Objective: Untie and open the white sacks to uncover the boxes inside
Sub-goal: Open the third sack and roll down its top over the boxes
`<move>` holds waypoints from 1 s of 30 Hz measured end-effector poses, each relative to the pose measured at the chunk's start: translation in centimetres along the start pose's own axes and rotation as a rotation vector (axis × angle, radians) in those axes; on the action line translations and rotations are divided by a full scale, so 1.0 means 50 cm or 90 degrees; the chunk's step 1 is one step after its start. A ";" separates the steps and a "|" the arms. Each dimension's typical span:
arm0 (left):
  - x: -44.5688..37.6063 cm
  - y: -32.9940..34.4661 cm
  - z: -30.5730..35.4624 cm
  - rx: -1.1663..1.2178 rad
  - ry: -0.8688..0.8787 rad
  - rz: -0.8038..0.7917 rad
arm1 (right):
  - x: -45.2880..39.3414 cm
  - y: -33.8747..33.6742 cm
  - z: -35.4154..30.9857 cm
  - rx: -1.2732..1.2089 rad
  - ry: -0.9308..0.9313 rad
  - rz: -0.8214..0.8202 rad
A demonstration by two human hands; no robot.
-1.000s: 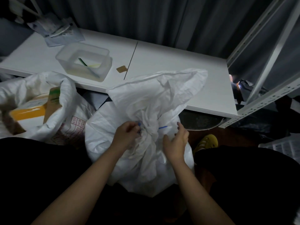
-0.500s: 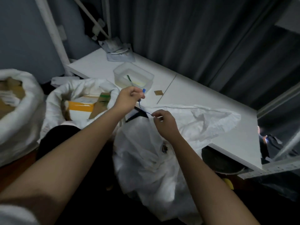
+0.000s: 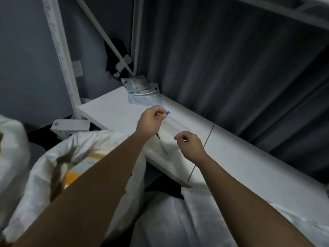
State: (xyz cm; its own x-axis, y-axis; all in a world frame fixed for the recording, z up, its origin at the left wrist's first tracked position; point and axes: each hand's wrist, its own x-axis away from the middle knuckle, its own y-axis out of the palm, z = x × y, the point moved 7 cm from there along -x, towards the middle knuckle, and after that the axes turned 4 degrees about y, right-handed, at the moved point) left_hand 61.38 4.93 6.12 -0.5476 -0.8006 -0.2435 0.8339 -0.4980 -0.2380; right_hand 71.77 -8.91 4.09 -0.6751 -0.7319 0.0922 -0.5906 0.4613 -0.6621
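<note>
My left hand (image 3: 151,120) is raised over the white shelf and pinches a thin tie with a blue tip (image 3: 167,113). My right hand (image 3: 189,146) is curled a little lower to the right and pinches the tie's other, pale end. Below my arms lies the crumpled white sack (image 3: 178,220) the tie came from. To its left stands an open white sack (image 3: 53,163) showing a box with an orange stripe (image 3: 71,177). A third white sack (image 3: 10,154) sits at the far left edge.
A clear plastic tub (image 3: 170,138) sits on the white shelf (image 3: 110,113) under my hands. Papers and packets (image 3: 142,91) lie at the shelf's back corner. White rack posts (image 3: 60,50) and a dark curtain (image 3: 231,68) stand behind.
Both hands rose from the tied sack's neck, pulling the blue-tipped tie free and carrying it up over the tub. The camera tilted up and to the left.
</note>
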 end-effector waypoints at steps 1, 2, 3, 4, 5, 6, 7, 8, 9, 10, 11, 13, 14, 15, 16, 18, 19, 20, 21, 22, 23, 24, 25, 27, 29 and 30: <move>-0.028 0.013 -0.007 -0.004 0.004 -0.005 | -0.025 0.000 0.004 0.004 0.001 0.006; -0.054 0.028 -0.020 -0.022 0.007 -0.020 | -0.047 0.001 0.009 0.010 0.004 0.006; -0.074 0.046 -0.036 -0.067 0.000 -0.045 | -0.065 0.001 0.017 0.018 0.012 0.003; -0.086 0.064 -0.060 -0.147 -0.021 -0.086 | -0.078 0.001 0.025 0.027 0.023 -0.001; -0.086 0.079 -0.085 -0.239 -0.050 -0.128 | -0.086 -0.001 0.035 0.036 0.032 -0.006; -0.082 0.091 -0.109 -0.307 -0.076 -0.165 | -0.090 -0.004 0.044 0.045 0.037 -0.010; -0.072 0.100 -0.128 -0.334 -0.097 -0.199 | -0.089 -0.006 0.053 0.052 0.041 -0.012; -0.057 0.106 -0.144 -0.325 -0.116 -0.223 | -0.081 -0.009 0.063 0.058 0.043 -0.014; -0.042 0.109 -0.157 -0.309 -0.131 -0.242 | -0.071 -0.014 0.072 0.060 0.044 -0.016; -0.025 0.110 -0.162 -0.303 -0.134 -0.256 | -0.058 -0.020 0.082 0.058 0.046 -0.019; -0.005 0.109 -0.161 -0.310 -0.132 -0.264 | -0.040 -0.027 0.090 0.057 0.049 -0.022; 0.036 0.102 -0.146 -0.327 -0.119 -0.259 | 0.007 -0.044 0.098 0.052 0.053 -0.027; 0.059 0.100 -0.132 -0.321 -0.121 -0.254 | 0.034 -0.054 0.099 0.051 0.047 -0.028; 0.087 0.101 -0.117 -0.317 -0.121 -0.259 | 0.065 -0.066 0.101 0.052 0.039 -0.027; 0.115 0.105 -0.102 -0.314 -0.116 -0.271 | 0.098 -0.079 0.100 0.058 0.022 -0.030; 0.178 0.122 -0.073 -0.320 -0.105 -0.316 | 0.167 -0.104 0.103 0.159 -0.042 -0.062; 0.211 0.134 -0.059 -0.319 -0.101 -0.333 | 0.204 -0.114 0.113 0.278 -0.082 -0.093; 0.242 0.148 -0.042 -0.319 -0.094 -0.343 | 0.241 -0.122 0.133 0.409 -0.108 -0.141; 0.273 0.164 -0.026 -0.315 -0.094 -0.349 | 0.278 -0.134 0.165 0.530 -0.105 -0.199; 0.306 0.180 -0.010 -0.300 -0.102 -0.351 | 0.314 -0.150 0.201 0.626 -0.090 -0.249; 0.340 0.196 0.007 -0.285 -0.114 -0.359 | 0.350 -0.170 0.241 0.692 -0.070 -0.281; 0.373 0.216 0.022 -0.273 -0.121 -0.373 | 0.382 -0.197 0.281 0.727 -0.044 -0.284; 0.405 0.235 0.040 -0.267 -0.122 -0.393 | 0.411 -0.230 0.320 0.735 -0.018 -0.259; 0.461 0.276 0.069 -0.245 -0.128 -0.422 | 0.471 -0.315 0.396 0.688 0.071 -0.167; 0.513 0.318 0.093 -0.212 -0.154 -0.450 | 0.548 -0.396 0.466 0.622 0.173 -0.085; 0.537 0.341 0.104 -0.205 -0.169 -0.468 | 0.587 -0.425 0.496 0.614 0.207 -0.061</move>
State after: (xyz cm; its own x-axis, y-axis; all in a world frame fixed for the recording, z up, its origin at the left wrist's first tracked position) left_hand 61.23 -26.80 0.42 -0.8748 -0.3823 0.2976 0.1894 -0.8353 -0.5162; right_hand 75.46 -52.61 2.43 -0.8162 -0.5062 0.2787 -0.1380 -0.2976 -0.9447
